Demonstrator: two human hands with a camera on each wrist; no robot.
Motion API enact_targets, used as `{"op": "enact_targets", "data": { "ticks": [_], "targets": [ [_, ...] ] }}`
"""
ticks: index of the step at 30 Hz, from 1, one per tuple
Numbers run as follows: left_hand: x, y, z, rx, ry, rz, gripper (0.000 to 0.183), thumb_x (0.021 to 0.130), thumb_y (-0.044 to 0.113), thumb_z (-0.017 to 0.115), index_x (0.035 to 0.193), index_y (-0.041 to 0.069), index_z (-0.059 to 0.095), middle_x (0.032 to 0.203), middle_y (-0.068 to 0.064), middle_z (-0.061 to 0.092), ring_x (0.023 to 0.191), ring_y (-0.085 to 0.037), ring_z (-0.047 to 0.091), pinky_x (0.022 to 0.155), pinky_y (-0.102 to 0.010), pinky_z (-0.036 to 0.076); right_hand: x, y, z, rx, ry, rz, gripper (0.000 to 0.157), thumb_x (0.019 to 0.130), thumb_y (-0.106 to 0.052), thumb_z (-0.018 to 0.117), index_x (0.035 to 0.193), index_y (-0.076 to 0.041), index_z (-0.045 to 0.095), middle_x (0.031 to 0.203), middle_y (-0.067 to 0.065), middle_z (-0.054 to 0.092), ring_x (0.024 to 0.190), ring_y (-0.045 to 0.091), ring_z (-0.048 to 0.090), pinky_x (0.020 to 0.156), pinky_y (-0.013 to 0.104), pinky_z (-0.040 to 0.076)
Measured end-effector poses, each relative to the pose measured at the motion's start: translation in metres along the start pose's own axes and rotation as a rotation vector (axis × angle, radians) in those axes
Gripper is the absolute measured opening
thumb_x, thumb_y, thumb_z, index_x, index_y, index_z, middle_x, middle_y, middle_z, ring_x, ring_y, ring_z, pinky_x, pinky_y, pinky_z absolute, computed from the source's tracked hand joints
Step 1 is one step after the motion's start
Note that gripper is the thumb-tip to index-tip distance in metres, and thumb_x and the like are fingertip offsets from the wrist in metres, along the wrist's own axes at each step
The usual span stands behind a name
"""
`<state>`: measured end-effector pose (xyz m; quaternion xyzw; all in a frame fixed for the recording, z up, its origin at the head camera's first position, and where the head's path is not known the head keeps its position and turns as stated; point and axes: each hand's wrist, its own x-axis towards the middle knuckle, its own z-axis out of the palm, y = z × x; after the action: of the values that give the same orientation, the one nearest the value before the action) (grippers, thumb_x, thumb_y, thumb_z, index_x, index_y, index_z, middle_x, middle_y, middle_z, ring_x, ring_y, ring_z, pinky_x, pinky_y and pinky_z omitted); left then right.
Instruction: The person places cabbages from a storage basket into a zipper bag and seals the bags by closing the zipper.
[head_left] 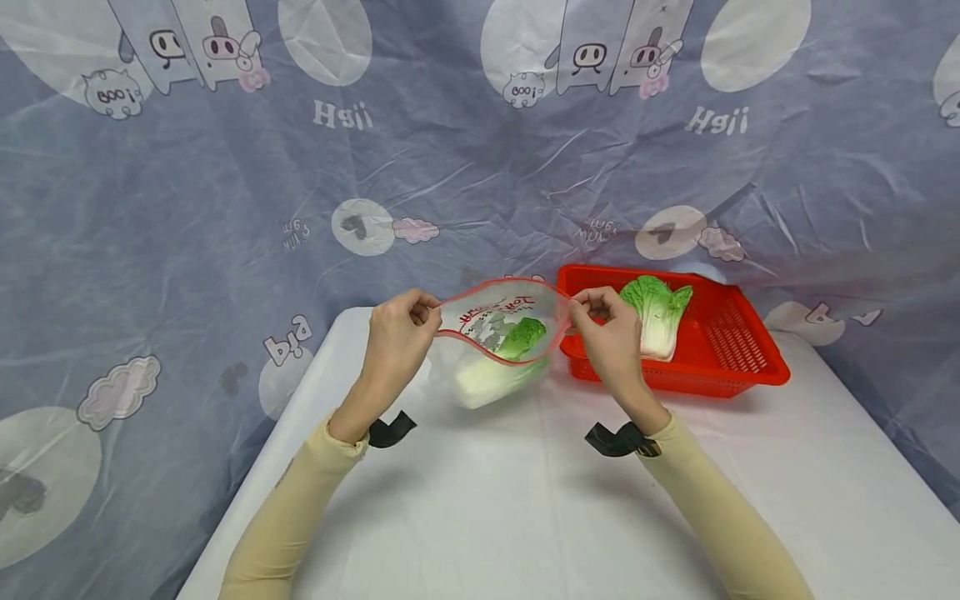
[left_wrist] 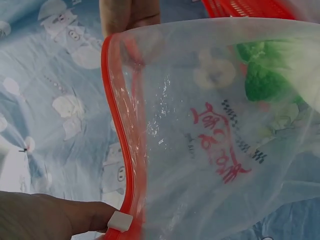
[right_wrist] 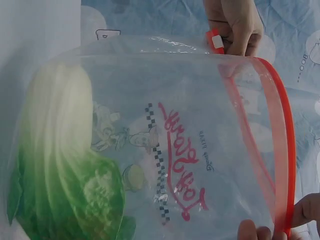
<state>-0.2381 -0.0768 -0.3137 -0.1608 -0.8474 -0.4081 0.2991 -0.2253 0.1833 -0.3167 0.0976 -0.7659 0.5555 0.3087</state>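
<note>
A clear zip bag (right_wrist: 190,100) with a red rim and printed lettering hangs between my two hands, its mouth spread apart. Inside it lies a napa cabbage (right_wrist: 55,150), white stalk toward the left and green leaves toward the right in the head view. My left hand (head_left: 401,329) pinches the left corner of the rim, close by the white zip slider (left_wrist: 120,221). The opposite corner is pinched by my right hand (head_left: 611,333), in front of the red basket's near left side.
A red plastic basket (head_left: 750,375) stands at the back right of the white table (head_left: 480,517), with a second napa cabbage (head_left: 658,329) in it. A grey-blue printed cloth (head_left: 465,167) hangs behind the table.
</note>
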Motion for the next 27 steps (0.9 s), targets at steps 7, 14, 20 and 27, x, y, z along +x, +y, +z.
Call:
{"op": "enact_targets", "data": {
  "ticks": [7,14,20,27],
  "targets": [
    [0.006,-0.014,-0.014,0.050,0.099,-0.006,0.009,0.088,0.001,0.062,0.087,-0.001,0.070,0.070,-0.010,0.064,0.061,-0.021,0.059,0.060,-0.030,0.047,0.004,0.005,0.020,-0.021,-0.143,0.036,0.019,0.088,-0.004,0.066,0.103,0.007,0.065,0.092,0.023,0.066,0.079,0.029,0.069,0.057,0.012,0.047],
    [-0.007,-0.001,-0.023,0.161,0.109,0.033,0.007,0.081,-0.003,0.060,0.079,0.001,0.065,0.066,-0.007,0.059,0.055,-0.020,0.055,0.051,-0.030,0.044,0.014,0.050,0.046,0.003,-0.291,0.090,0.029,0.087,-0.002,0.068,0.114,0.006,0.063,0.109,0.021,0.067,0.098,0.033,0.068,0.079,0.015,0.053],
    [-0.028,0.023,-0.014,0.240,-0.188,0.023,0.009,0.076,-0.001,0.062,0.073,0.006,0.057,0.062,-0.002,0.056,0.053,-0.016,0.049,0.048,-0.028,0.041,0.013,0.058,0.045,0.020,-0.337,0.133,0.029,0.090,0.002,0.060,0.117,0.012,0.060,0.104,0.032,0.065,0.089,0.041,0.069,0.070,0.018,0.056],
    [-0.029,0.025,0.022,0.138,-0.520,-0.057,0.014,0.078,0.010,0.065,0.078,0.011,0.051,0.063,0.002,0.049,0.052,-0.010,0.044,0.048,-0.023,0.035,0.018,0.087,0.039,-0.001,-0.293,0.142,0.026,0.091,-0.005,0.062,0.115,0.004,0.064,0.088,0.028,0.067,0.066,0.027,0.069,0.053,0.015,0.047]
  ]
}}
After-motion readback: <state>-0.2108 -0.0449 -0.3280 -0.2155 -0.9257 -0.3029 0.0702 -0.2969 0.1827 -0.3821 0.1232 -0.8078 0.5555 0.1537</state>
